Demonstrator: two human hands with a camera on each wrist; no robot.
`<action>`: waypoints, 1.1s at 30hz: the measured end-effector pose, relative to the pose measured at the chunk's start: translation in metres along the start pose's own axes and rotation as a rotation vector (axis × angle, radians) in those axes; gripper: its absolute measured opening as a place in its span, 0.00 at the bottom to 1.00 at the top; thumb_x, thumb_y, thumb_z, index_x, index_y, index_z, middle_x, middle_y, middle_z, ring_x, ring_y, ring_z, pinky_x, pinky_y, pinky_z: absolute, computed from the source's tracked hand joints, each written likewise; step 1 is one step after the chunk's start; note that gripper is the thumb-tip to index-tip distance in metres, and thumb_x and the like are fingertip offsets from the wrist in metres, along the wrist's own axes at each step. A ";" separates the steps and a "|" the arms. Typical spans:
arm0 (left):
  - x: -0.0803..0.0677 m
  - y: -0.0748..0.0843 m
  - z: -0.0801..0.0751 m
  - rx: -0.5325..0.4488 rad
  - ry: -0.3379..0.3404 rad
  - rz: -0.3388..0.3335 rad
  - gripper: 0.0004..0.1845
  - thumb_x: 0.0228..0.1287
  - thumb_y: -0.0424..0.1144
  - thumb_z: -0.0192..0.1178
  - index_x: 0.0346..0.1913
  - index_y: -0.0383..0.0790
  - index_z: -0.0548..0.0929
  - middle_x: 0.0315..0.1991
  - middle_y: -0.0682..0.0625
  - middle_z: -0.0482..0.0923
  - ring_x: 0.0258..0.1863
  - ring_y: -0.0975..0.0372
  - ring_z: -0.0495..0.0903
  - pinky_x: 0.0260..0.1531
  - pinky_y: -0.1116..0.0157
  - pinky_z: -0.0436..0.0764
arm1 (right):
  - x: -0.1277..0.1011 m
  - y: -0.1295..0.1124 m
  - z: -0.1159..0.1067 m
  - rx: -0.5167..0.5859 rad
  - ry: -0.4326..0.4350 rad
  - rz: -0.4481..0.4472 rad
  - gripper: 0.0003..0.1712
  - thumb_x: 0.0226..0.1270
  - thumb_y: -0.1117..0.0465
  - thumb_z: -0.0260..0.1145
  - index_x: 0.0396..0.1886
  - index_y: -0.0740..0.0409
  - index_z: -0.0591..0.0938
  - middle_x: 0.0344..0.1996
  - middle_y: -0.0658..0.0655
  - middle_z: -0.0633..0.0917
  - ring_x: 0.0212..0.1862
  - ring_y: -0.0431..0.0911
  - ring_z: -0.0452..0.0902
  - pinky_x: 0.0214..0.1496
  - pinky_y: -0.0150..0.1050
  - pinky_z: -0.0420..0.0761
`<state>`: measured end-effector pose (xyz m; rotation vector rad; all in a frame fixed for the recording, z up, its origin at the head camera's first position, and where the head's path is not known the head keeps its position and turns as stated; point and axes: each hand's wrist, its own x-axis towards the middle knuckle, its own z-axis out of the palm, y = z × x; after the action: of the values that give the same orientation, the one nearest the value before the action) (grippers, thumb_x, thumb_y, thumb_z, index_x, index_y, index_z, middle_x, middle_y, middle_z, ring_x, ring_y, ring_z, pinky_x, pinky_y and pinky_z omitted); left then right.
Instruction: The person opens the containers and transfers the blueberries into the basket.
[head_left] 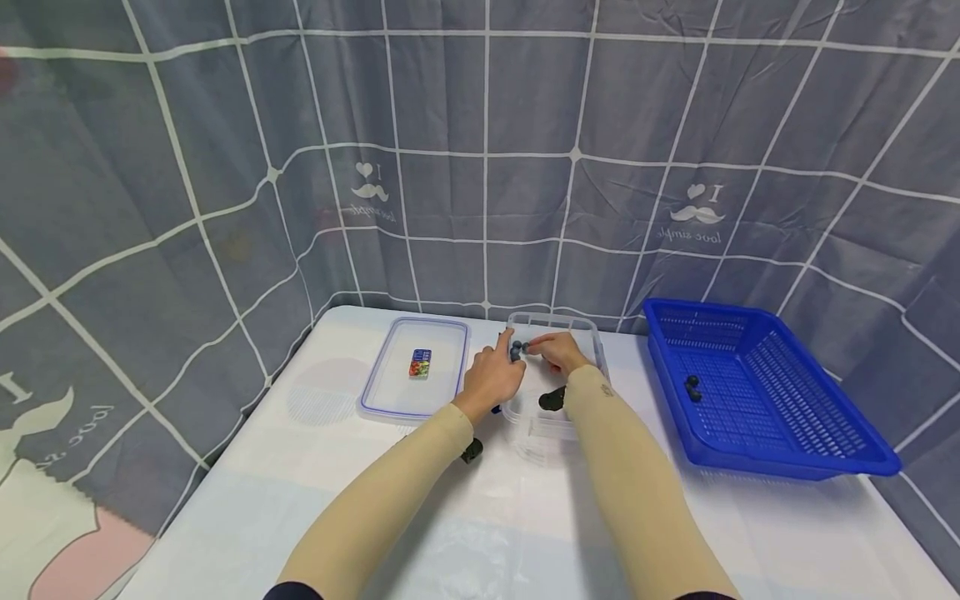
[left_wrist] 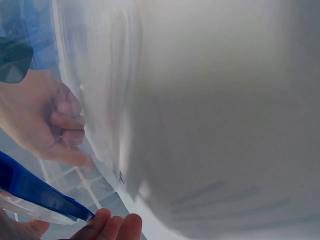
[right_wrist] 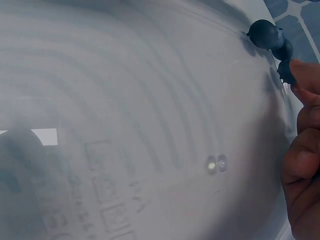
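Apparently positioning berries (right_wrist: 266, 35) at box (head_left: 551, 428) by bench's far edge (head_left: 483, 327); right grip (head_left: 557, 348) pinches one, left grip (head_left: 495, 372) unclear; release likely next.

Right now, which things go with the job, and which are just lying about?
Seem part of the job:
blueberry-like balls, one touched by the right fingers
clear box

Seem just lying about:
blue-edged lid
colourful label on it
blue basket
dark lumps inside it
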<state>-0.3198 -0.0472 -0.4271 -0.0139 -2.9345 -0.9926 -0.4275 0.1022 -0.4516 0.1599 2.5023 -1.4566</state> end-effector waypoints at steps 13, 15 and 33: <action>-0.002 0.002 -0.003 -0.004 0.005 0.002 0.34 0.72 0.52 0.46 0.80 0.60 0.54 0.64 0.37 0.73 0.63 0.44 0.74 0.50 0.43 0.77 | 0.003 0.001 0.003 -0.030 0.017 -0.015 0.18 0.63 0.59 0.72 0.52 0.59 0.88 0.07 0.46 0.63 0.10 0.39 0.55 0.16 0.35 0.61; -0.002 0.002 -0.003 -0.006 0.004 0.001 0.34 0.72 0.51 0.46 0.80 0.60 0.54 0.64 0.37 0.73 0.63 0.44 0.74 0.50 0.43 0.77 | 0.004 0.002 0.002 -0.029 0.017 -0.017 0.17 0.63 0.59 0.72 0.51 0.59 0.88 0.07 0.46 0.63 0.10 0.39 0.55 0.16 0.35 0.61; -0.001 0.000 -0.001 -0.012 0.006 0.003 0.34 0.73 0.52 0.46 0.80 0.59 0.55 0.63 0.37 0.74 0.61 0.44 0.75 0.49 0.44 0.78 | 0.000 -0.002 -0.005 -0.053 -0.040 -0.046 0.15 0.66 0.59 0.71 0.50 0.61 0.87 0.10 0.46 0.64 0.12 0.39 0.55 0.17 0.34 0.61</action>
<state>-0.3185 -0.0478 -0.4259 -0.0155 -2.9227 -1.0085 -0.4288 0.1054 -0.4475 0.0635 2.5247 -1.3953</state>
